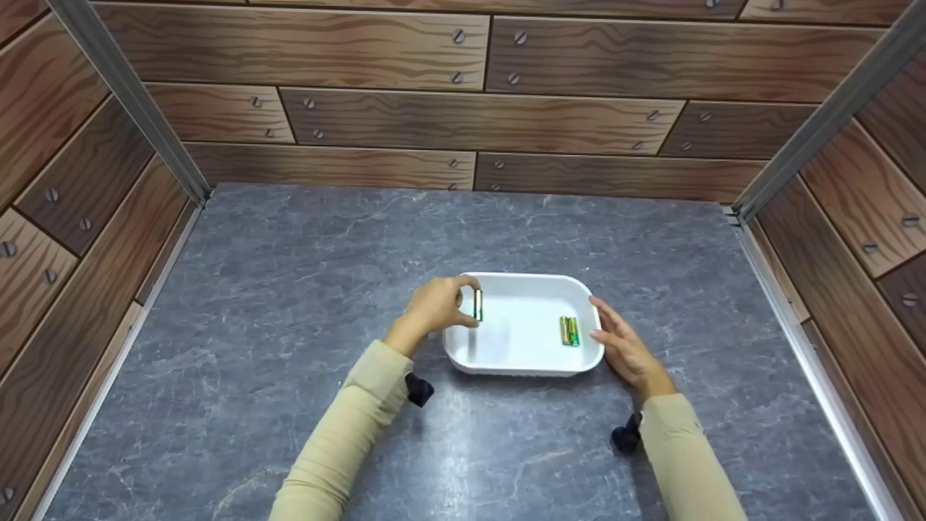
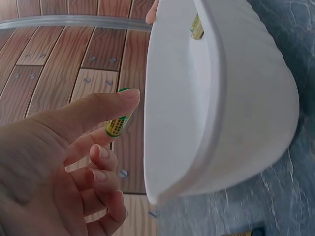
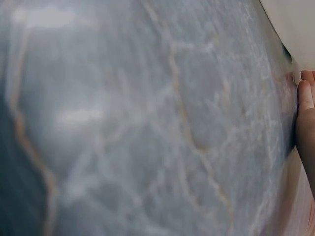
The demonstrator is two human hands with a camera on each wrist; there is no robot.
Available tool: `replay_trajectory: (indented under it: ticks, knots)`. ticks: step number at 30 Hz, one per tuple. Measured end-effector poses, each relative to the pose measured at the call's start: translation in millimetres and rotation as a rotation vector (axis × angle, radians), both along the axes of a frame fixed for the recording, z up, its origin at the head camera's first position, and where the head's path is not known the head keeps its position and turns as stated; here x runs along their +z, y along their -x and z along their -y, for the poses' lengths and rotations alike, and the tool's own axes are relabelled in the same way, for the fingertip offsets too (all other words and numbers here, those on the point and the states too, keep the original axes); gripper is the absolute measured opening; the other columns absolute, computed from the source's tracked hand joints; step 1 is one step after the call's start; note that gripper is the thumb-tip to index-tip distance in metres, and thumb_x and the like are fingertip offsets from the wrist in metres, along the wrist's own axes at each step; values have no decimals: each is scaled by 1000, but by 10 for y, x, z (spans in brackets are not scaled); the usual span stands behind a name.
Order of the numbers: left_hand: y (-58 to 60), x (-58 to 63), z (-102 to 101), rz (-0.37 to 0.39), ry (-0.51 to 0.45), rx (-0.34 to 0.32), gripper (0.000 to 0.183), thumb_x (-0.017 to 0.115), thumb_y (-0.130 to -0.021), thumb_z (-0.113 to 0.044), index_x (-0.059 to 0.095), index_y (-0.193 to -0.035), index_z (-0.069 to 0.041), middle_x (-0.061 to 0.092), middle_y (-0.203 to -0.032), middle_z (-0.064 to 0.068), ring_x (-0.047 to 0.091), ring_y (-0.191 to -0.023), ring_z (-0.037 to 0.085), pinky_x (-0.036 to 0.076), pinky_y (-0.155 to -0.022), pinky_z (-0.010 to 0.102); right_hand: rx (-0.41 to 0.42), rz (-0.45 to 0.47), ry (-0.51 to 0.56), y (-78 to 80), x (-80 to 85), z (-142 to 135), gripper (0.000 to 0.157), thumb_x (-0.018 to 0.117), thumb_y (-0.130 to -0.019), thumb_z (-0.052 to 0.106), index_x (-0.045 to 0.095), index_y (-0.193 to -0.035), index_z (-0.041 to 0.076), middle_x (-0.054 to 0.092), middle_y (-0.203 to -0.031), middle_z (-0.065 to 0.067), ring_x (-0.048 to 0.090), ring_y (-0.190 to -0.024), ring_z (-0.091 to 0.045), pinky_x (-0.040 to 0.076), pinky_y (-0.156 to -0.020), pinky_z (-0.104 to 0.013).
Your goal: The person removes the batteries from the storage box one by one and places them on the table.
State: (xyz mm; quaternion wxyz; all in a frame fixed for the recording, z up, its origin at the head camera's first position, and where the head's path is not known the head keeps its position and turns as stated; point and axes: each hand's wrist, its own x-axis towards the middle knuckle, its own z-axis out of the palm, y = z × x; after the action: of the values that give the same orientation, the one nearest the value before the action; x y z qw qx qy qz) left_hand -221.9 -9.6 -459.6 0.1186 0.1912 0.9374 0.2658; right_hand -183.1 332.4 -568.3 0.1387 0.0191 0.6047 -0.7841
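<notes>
My left hand (image 1: 436,304) pinches a green-and-gold battery (image 1: 478,305) between thumb and fingertip, over the left end of a white tray (image 1: 514,362). In the left wrist view the battery (image 2: 118,118) is held by its two ends, and the other fingers curl loosely. Two similar batteries (image 1: 569,331) lie side by side inside the tray, near its right end. Against the tray's right side rests my right hand (image 1: 628,351), fingers extended and thumb at the rim. At the edge of the right wrist view, only part of that hand (image 3: 306,118) shows.
Under the tray is a grey marble-patterned tabletop (image 1: 304,275). Wood-patterned walls (image 1: 376,119) stand at the back and both sides, with metal posts at the corners. A small yellow-and-black object (image 2: 248,232) shows at the bottom of the left wrist view.
</notes>
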Motion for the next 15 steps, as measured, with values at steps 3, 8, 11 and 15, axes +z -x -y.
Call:
replay_trajectory:
  ticks: [3,8,11,15]
  knots:
    - [-12,5,67,18,0,15,55,83,-73,-28,61,-123,-21,48,-75,-5,43,-64,11,31,-57,24,0,13,-1,-1,8,-2,59,50,-92,-4,40,-141,25,49,-129,24,50,-121,7,43,-99,-16]
    - [-23,-5,151,28,4,27,56,84,-73,-27,61,-123,-21,48,-72,-6,43,-61,11,31,-56,25,7,7,-5,-8,10,-10,57,51,-92,-4,43,-138,29,46,-130,23,50,-121,7,43,-99,-16]
    - [-23,-28,201,17,-5,21,55,85,-72,-26,62,-122,-20,48,-69,-7,44,-54,9,31,-54,24,-3,7,-5,-7,11,-2,60,51,-91,-4,39,-143,24,47,-130,23,50,-120,7,43,-99,-17]
    - [-32,-50,274,10,-20,22,54,85,-71,-26,63,-119,-20,46,-68,-8,43,-51,8,31,-53,24,-9,3,-10,-5,8,4,62,51,-91,-5,36,-146,20,43,-139,16,49,-120,6,43,-98,-17]
